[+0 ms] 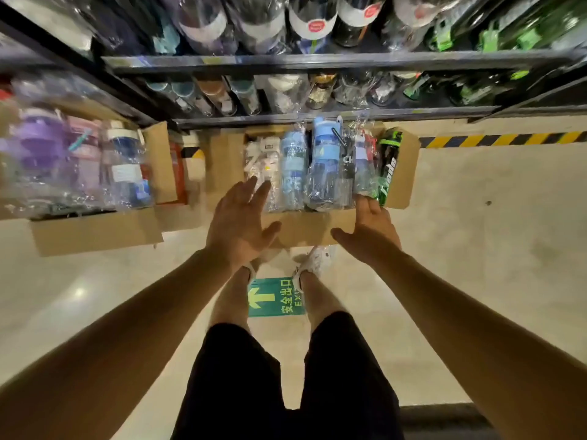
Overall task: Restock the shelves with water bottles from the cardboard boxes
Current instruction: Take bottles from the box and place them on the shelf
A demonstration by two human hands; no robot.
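Open brown cardboard box (305, 228) on glossy beige floor (476, 249), flaps out, packed w/ plastic-wrapped bottles lying side by side: light blue bottle (293, 166), taller blue bottle w/ carabiner (327, 163), black-green sports bottle (389, 166) at the 3 o'clock edge. Crinkly clear wrap, cylindrical shapes. Second cardboard box (95, 230) at 9 o'clock holds purple and clear bottles, blurred. Metal shelves (286, 63) at 12 o'clock, stocked w/ more wrapped bottles. Both arms stretched fwd and down. Left hand (238, 223): fingers spread, straight, over the box's near-left side, gripping nothing. Right hand (370, 228): fingers relaxed, tips at the wrapped bottles near the green one; contact unclear. Green exit sign (276, 296) on floor at 6 o'clock.
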